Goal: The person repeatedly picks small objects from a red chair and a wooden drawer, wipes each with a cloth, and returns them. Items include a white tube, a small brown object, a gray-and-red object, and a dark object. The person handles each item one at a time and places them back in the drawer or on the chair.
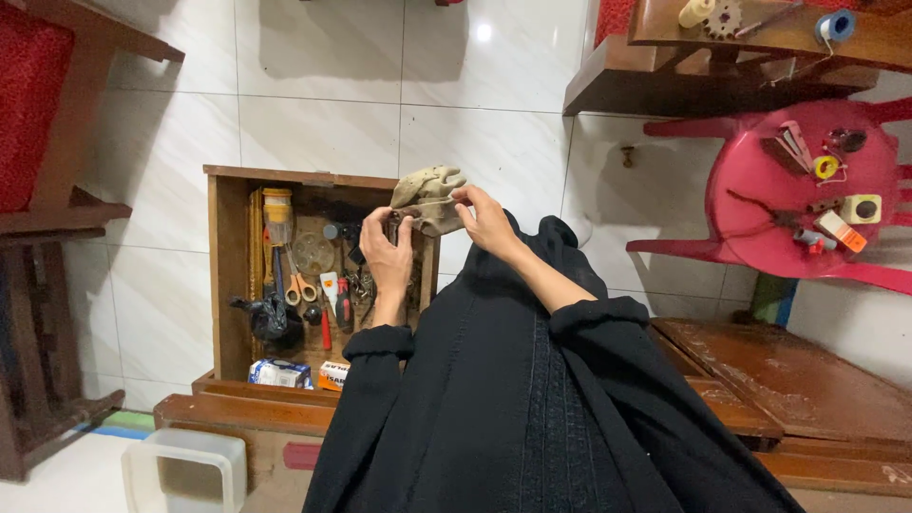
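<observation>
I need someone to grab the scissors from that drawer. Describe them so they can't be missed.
Start at the open wooden drawer on the white tiled floor, in front of the person in black. Left of the person's left hand, the scissors lie among the tools, below a round clear lid. Their pale orange handle loops set them apart from the red-handled tools beside them.

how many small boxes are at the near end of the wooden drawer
2. A blue and white box lies at the near left of the wooden drawer, an orange box just right of it. The left sleeve may hide more.

Head camera, looking straight down (single view).
</observation>
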